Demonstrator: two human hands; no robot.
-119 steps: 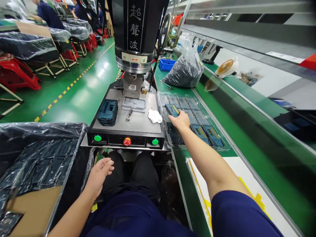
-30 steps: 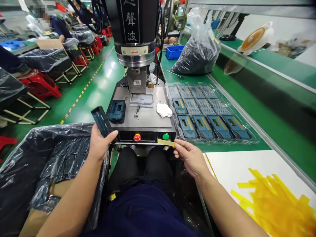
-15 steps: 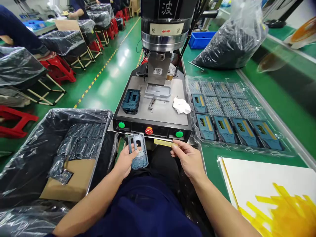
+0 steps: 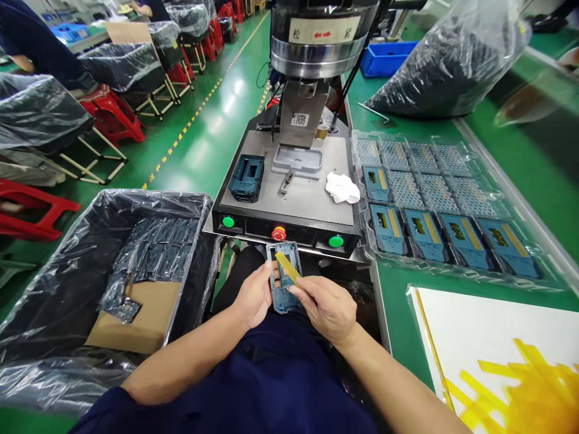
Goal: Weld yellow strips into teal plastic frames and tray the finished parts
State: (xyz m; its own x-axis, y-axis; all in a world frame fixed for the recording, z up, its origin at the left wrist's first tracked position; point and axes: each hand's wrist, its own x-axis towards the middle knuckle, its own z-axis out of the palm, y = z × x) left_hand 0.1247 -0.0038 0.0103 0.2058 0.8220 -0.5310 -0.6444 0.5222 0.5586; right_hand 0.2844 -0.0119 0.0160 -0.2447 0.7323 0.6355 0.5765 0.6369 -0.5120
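My left hand (image 4: 257, 293) grips a blue-grey plastic housing (image 4: 283, 299) by its left side, above my lap. Between the fingertips of my right hand (image 4: 326, 306) is a narrow yellow strip (image 4: 286, 265), slanting across the housing's window openings. Whether the strip touches the housing I cannot tell. In front stands a press (image 4: 321, 51) with a grey fixture (image 4: 298, 160) on its metal plate. More dark housings (image 4: 246, 178) are stacked at the plate's left. A pile of yellow strips (image 4: 534, 386) lies on a white sheet (image 4: 493, 319) at the right.
Left of me is a black plastic-lined bin (image 4: 40, 295) with wrapped parts. A clear tray (image 4: 452, 265) holding several housings lies on the green table at right. A crumpled white cloth (image 4: 342, 188), green buttons (image 4: 336, 242) and a red stop button (image 4: 279, 233) are on the press.
My right hand has brought the yellow strip leftward, over the housing. My left hand and the housing have shifted right, toward it. The view has tilted slightly down.
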